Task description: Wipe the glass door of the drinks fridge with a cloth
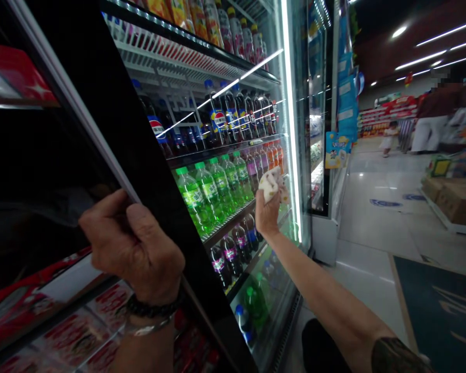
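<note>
The left hand (134, 246) curls closed around the black edge of the cooler door (112, 129), while the right hand (267, 210) grips a crumpled white cloth (272, 185), pressed to the glass in front of the green soda bottles (212, 191). The glass looks partly wiped; the lower panel beneath the cloth remains.

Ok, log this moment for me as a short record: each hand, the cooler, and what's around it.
left hand: grips the dark edge of the cooler door
right hand: holds a white cloth against the glass
shelves behind glass: cola bottles above, green bottles below
left wrist: dark bracelet
background: a person stands down the aisle, cardboard boxes at right
</note>
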Demonstrator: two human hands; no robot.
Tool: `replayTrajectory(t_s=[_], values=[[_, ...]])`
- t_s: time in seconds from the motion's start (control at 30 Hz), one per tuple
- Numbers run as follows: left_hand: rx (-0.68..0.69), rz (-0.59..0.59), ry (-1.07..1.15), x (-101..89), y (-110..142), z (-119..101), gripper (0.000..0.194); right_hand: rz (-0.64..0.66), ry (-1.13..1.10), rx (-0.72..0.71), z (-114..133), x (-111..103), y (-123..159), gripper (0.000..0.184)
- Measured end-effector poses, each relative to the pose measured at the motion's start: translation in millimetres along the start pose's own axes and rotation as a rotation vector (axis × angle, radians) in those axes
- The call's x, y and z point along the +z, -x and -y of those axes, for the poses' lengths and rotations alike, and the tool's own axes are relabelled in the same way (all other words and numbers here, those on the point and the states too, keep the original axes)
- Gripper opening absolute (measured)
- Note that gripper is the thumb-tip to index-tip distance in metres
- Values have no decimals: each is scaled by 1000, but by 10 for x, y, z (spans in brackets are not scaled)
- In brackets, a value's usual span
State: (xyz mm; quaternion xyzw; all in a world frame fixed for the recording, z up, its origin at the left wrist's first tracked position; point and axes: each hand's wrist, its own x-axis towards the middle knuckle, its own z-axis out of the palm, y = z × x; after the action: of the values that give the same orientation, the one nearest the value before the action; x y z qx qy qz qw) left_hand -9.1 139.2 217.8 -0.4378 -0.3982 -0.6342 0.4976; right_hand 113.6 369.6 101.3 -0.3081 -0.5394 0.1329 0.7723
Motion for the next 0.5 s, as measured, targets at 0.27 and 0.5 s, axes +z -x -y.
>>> replayTrajectory(t_s=[0.27, 0.5], values=[[-20, -10, -2, -18, 3, 9, 50, 394, 56, -999, 1066, -246, 793, 88], [-22, -2, -31, -21, 13, 12, 51, 206, -23, -763, 290, -40, -317, 74]])
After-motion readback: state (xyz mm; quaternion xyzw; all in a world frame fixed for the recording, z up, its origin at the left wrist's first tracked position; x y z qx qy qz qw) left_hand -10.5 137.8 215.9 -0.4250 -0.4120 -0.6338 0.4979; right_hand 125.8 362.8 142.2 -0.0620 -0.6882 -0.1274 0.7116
